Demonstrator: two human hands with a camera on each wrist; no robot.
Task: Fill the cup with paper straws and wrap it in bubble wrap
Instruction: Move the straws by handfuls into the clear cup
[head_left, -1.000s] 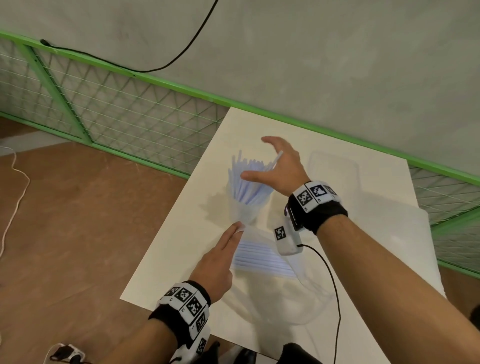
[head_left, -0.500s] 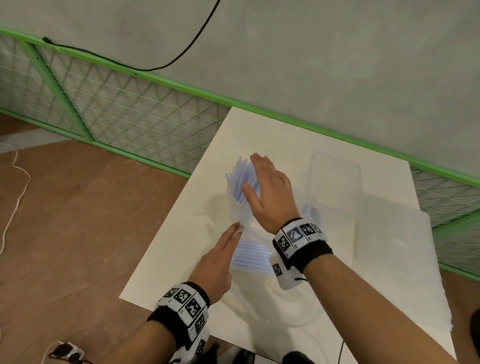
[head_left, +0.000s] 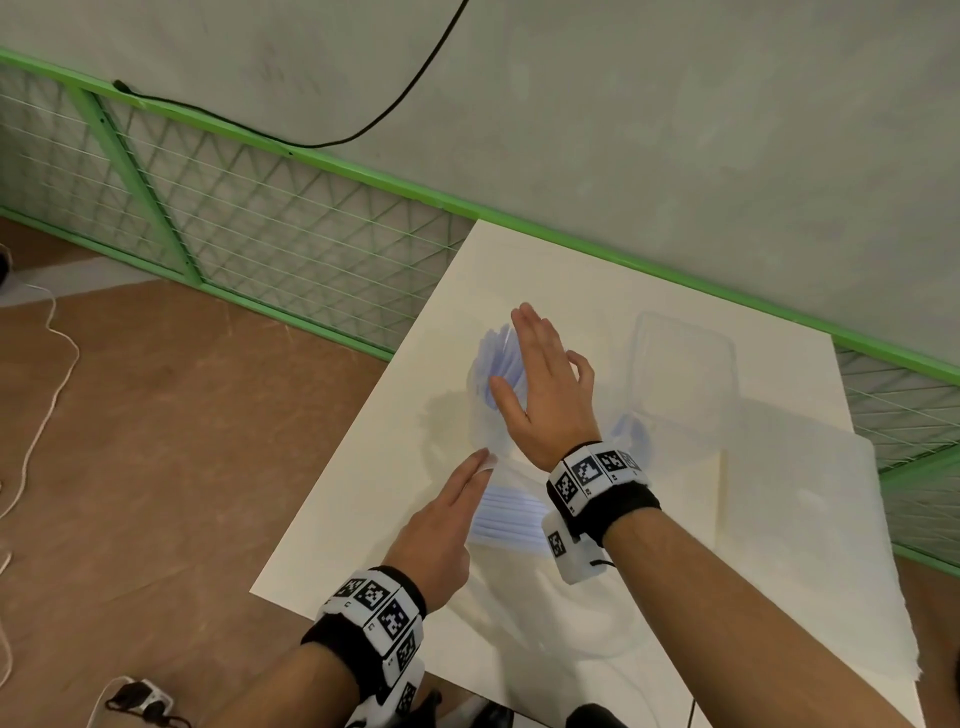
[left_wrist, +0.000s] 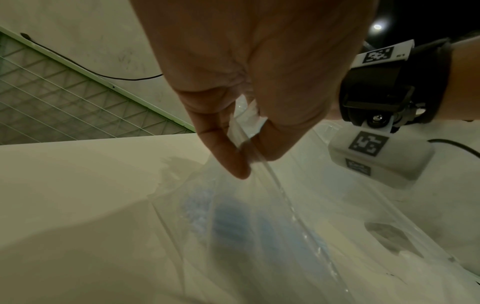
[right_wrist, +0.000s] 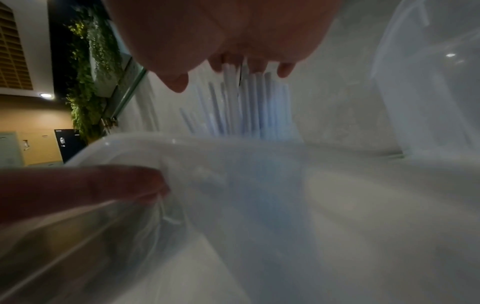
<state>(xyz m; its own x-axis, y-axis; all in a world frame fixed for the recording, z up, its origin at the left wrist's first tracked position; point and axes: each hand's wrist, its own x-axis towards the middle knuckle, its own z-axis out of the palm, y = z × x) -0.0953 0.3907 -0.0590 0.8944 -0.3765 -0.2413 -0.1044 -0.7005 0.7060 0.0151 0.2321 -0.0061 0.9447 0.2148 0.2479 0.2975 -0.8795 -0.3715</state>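
A clear plastic cup (head_left: 485, 415) packed with pale blue paper straws (head_left: 498, 353) stands upright on the white table (head_left: 363, 493). My right hand (head_left: 540, 379) lies flat over the straw tops with straight fingers; in the right wrist view the fingertips (right_wrist: 284, 71) touch the straw ends (right_wrist: 246, 107). My left hand (head_left: 480, 465) pinches the edge of a clear plastic bag (left_wrist: 244, 131) between thumb and forefinger, just in front of the cup. More blue straws lie inside that bag (head_left: 506, 514).
An empty clear plastic container (head_left: 680, 364) sits behind and to the right of the cup. A sheet of bubble wrap (head_left: 805, 519) covers the table's right side. A green mesh fence (head_left: 234, 218) runs along the far edge, and the table's left edge drops to a brown floor.
My right hand has come down from a spread pose above the cup and now lies flat on the straw tops. The left hand has kept its pinch on the bag.
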